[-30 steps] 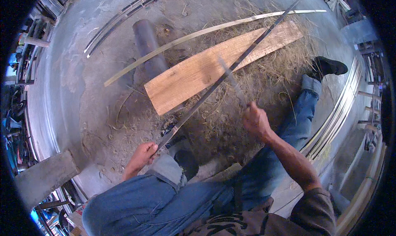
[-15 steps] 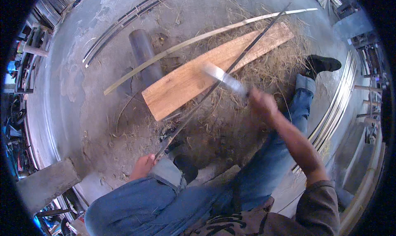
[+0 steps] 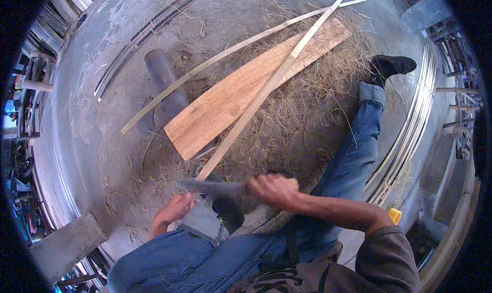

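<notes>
My right hand (image 3: 277, 191) is wrapped around the handle of a broad-bladed knife (image 3: 223, 189), slightly blurred. Its blade points left and crosses the near end of a long bamboo strip (image 3: 256, 101), close to my left fingers. Low on the left, beside the rolled jeans cuff, my left hand (image 3: 174, 212) is closed at that near end; the blade partly hides the grip. The strip slants away to the far right, pale face up, over a wide wooden board (image 3: 205, 121). That board is propped on a dark cylinder (image 3: 169, 83) lying on the floor.
Another pale strip (image 3: 220, 52) lies behind the board. Curly shavings (image 3: 312, 93) cover the floor around my outstretched right leg. A bundle of strips (image 3: 410, 124) lies at the right, dark strips (image 3: 138, 37) at the far left, and a concrete block (image 3: 69, 247) at the near left.
The bamboo strip has turned from its dark face to its pale face. My right hand has brought the knife from over the board down and left to the strip's near end.
</notes>
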The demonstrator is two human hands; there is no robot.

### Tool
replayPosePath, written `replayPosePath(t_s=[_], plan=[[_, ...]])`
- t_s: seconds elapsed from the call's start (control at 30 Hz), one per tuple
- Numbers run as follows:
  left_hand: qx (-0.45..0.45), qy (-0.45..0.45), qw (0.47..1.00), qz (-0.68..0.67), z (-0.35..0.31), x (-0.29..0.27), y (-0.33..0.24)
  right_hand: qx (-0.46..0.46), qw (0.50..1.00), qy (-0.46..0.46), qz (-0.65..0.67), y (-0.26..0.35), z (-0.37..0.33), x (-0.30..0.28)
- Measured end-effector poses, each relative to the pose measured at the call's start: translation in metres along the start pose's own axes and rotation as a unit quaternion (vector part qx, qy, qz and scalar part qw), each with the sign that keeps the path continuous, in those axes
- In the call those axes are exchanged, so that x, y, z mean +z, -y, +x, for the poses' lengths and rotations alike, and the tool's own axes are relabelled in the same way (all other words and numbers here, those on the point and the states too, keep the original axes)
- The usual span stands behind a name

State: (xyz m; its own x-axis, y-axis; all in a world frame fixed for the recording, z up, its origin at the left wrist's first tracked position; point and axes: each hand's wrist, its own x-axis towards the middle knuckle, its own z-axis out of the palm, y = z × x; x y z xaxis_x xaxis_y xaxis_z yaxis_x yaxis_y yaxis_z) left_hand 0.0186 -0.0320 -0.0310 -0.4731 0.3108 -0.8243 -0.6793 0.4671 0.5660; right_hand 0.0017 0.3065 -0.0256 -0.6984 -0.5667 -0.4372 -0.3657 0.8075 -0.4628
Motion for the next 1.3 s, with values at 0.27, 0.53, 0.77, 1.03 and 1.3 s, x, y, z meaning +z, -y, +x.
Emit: replayPosePath(t_s=[0.27, 0.53, 0.77, 1.03, 1.3], plan=[[-0.028, 0.012, 1.000, -0.001, -0.019, -0.016, 0.027, 0.108, 0.964, -0.051, -0.237, -0.164, 0.031, -0.040], [0.091, 0.017, 0.995, -0.026, 0.007, -0.009, -0.003, 0.117, 0.975, -0.184, -0.035, -0.137, 0.048, -0.008], [0.008, -0.116, 0.991, 0.068, -0.045, -0.007, 0.024, 0.217, 0.904, -0.093, -0.356, -0.231, 0.057, -0.069], [0.016, -0.158, 0.980, 0.116, -0.074, -0.014, 0.045, 0.095, 0.987, -0.127, -0.027, -0.159, 0.062, -0.077], [0.005, -0.131, 0.988, 0.086, -0.057, -0.011, 0.002, 0.368, 0.848, -0.381, -0.027, -0.308, -0.007, -0.156]])
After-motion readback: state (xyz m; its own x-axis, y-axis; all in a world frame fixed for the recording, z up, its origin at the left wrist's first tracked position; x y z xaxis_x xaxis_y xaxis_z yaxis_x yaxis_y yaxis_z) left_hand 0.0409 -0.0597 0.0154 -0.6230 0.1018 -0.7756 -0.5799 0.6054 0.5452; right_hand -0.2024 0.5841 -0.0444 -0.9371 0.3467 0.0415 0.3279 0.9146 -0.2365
